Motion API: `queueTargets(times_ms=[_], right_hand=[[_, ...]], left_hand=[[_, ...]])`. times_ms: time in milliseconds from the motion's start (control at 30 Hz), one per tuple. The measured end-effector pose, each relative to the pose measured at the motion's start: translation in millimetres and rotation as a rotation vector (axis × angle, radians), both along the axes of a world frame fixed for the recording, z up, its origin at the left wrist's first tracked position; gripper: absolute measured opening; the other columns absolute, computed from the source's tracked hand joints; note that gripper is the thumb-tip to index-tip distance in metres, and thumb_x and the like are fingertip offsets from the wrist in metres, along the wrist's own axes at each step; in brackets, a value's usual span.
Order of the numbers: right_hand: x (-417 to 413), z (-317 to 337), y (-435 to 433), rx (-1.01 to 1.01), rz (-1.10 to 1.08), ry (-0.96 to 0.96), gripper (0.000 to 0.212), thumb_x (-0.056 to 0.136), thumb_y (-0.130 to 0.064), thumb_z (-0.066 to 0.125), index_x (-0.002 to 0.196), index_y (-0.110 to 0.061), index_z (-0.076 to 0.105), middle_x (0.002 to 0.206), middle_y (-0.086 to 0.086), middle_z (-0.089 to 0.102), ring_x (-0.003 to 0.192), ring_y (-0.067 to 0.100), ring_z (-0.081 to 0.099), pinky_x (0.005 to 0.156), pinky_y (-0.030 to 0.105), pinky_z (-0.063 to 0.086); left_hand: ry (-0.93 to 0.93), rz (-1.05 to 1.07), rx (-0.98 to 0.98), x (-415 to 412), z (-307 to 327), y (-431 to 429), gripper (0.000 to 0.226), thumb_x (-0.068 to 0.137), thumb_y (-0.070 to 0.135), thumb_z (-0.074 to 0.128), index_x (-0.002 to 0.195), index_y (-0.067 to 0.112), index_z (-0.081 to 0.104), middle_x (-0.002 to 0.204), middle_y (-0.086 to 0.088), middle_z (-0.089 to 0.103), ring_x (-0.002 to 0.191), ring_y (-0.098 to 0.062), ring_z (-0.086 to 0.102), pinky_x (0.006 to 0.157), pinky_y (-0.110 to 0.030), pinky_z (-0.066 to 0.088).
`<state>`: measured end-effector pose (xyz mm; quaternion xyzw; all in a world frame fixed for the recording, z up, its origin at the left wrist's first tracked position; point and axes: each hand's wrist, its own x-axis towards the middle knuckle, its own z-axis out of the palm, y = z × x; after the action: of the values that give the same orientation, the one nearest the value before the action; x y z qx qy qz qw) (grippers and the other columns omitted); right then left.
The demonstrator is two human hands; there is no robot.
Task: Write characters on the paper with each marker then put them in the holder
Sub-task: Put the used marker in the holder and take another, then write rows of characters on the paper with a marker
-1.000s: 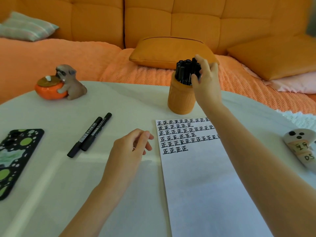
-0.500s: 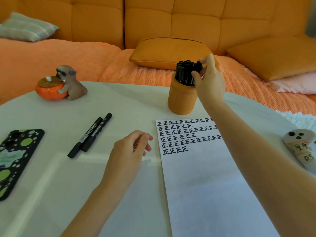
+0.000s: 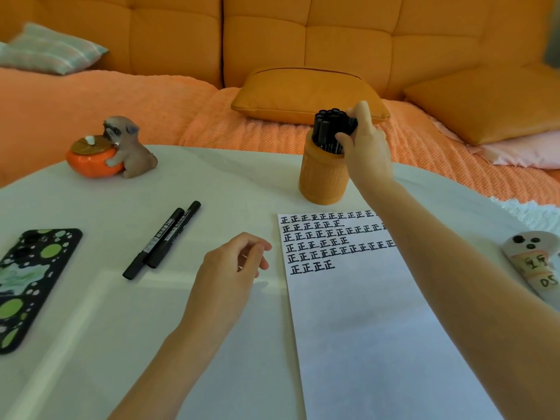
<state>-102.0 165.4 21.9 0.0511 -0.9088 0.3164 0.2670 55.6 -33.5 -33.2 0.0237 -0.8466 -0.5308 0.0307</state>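
Right hand (image 3: 368, 153) closes thumb and fingers round the bundle (image 3: 328, 128) of black markers standing in the holder (image 3: 321, 183), thumb on the near side, fingers over the far caps. The bundle is packed too tight to count.

Nearest, one paper (image 3: 363, 328) lies at 6 o'clock of the holder and carries six rows of characters at its far end. Left hand (image 3: 227, 274) rests at the paper's 9 o'clock, fingers loosely curled, holding nothing. One phone (image 3: 27, 283) lies at the table's (image 3: 212, 183) 9 o'clock edge. Two loose markers (image 3: 163, 241) lie side by side, touching, at 10 o'clock of the left hand and well apart from the holder. One figurine (image 3: 127, 147) stands at 11 o'clock.

Against half a second before, the right hand's hold has barely shifted; left hand, paper and loose markers lie as they did.
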Motion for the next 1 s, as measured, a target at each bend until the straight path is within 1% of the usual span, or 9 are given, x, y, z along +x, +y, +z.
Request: queueTargets(times_ms=[100, 167, 267, 367, 467, 533, 667, 867, 1000], right_hand=[[-1.7, -2.7, 3.0, -0.006, 0.031, 0.000, 0.029, 0.093, -0.002, 0.052, 0.120, -0.005, 0.042, 0.103, 0.013, 0.058, 0.085, 0.030, 0.054, 0.071, 0.052, 0.050], [1.3, -12.0, 5.9, -0.032, 0.036, 0.025, 0.043, 0.092, -0.004, 0.054, 0.133, -0.010, 0.041, 0.099, 0.006, 0.050, 0.086, 0.020, 0.047, 0.073, 0.037, 0.047], [15.3, -26.4, 7.3, -0.070, 0.017, 0.122, 0.065, 0.093, -0.006, 0.053, 0.149, -0.019, 0.024, 0.101, 0.005, 0.047, 0.082, 0.013, 0.045, 0.070, 0.020, 0.040], [39.4, -33.3, -1.8, -0.092, 0.020, 0.167, 0.058, 0.094, -0.010, 0.051, 0.146, -0.020, 0.029, 0.108, 0.007, 0.052, 0.079, 0.012, 0.049, 0.067, 0.025, 0.045], [74.0, -42.0, -14.8, -0.158, 0.065, 0.056, 0.035, 0.094, -0.013, 0.051, 0.128, -0.018, 0.047, 0.092, 0.003, 0.057, 0.072, 0.018, 0.053, 0.063, 0.042, 0.049], [99.5, -50.6, -19.8, -0.201, 0.113, -0.044, 0.028, 0.093, -0.011, 0.054, 0.120, -0.017, 0.052, 0.084, 0.001, 0.058, 0.071, 0.015, 0.053, 0.062, 0.040, 0.047], [143.9, -60.8, -25.5, -0.347, 0.192, -0.180, 0.031, 0.093, -0.009, 0.055, 0.118, -0.027, 0.056, 0.084, -0.007, 0.060, 0.072, 0.008, 0.053, 0.063, 0.016, 0.041], [168.2, -66.9, -24.2, -0.417, 0.217, -0.232, 0.038, 0.092, -0.007, 0.054, 0.110, -0.041, 0.055, 0.079, -0.007, 0.062, 0.065, 0.015, 0.051, 0.058, 0.019, 0.041], [169.3, -68.3, -22.1, -0.446, 0.212, -0.234, 0.040, 0.092, -0.006, 0.054, 0.108, -0.042, 0.055, 0.078, -0.005, 0.063, 0.066, 0.017, 0.053, 0.058, 0.021, 0.041]], left_hand=[[0.018, 0.021, -0.020, -0.4, 0.3, -2.8, 0.021, 0.093, 0.019, 0.050, 0.083, 0.031, 0.064, 0.071, 0.013, 0.065, 0.065, -0.002, 0.057, 0.058, -0.015, 0.043], [0.034, 0.034, -0.035, -1.3, 0.4, -5.2, 0.022, 0.093, 0.017, 0.052, 0.083, 0.032, 0.064, 0.072, 0.014, 0.065, 0.067, -0.003, 0.058, 0.059, -0.018, 0.044], [0.054, 0.061, -0.064, -3.3, 0.5, -8.4, 0.019, 0.092, 0.018, 0.053, 0.085, 0.031, 0.065, 0.077, 0.014, 0.066, 0.070, -0.002, 0.058, 0.060, -0.013, 0.042], [0.091, 0.095, -0.161, -4.7, -0.3, -15.1, 0.015, 0.092, 0.018, 0.053, 0.093, 0.027, 0.065, 0.089, 0.013, 0.065, 0.078, -0.004, 0.057, 0.067, -0.016, 0.040], [0.142, 0.146, -0.431, -8.7, -3.9, -28.1, 0.019, 0.092, 0.014, 0.053, 0.107, 0.019, 0.063, 0.108, 0.003, 0.061, 0.105, -0.019, 0.053, 0.089, -0.029, 0.039], [0.102, 0.183, -0.597, -12.8, -6.8, -37.7, 0.026, 0.090, 0.013, 0.055, 0.116, 0.015, 0.060, 0.120, -0.005, 0.057, 0.118, -0.028, 0.046, 0.097, -0.037, 0.033], [0.052, 0.245, -0.759, -16.8, -11.0, -51.9, 0.035, 0.086, 0.010, 0.060, 0.121, 0.007, 0.057, 0.124, -0.014, 0.054, 0.118, -0.037, 0.045, 0.099, -0.043, 0.032], [-0.086, 0.293, -0.837, -20.7, -16.9, -64.1, 0.044, 0.087, 0.014, 0.059, 0.129, 0.004, 0.049, 0.127, -0.019, 0.049, 0.118, -0.040, 0.042, 0.100, -0.047, 0.029], [-0.132, 0.306, -0.803, -22.1, -15.2, -66.7, 0.045, 0.090, 0.015, 0.054, 0.133, 0.007, 0.045, 0.130, -0.017, 0.043, 0.115, -0.038, 0.042, 0.089, -0.047, 0.039]])
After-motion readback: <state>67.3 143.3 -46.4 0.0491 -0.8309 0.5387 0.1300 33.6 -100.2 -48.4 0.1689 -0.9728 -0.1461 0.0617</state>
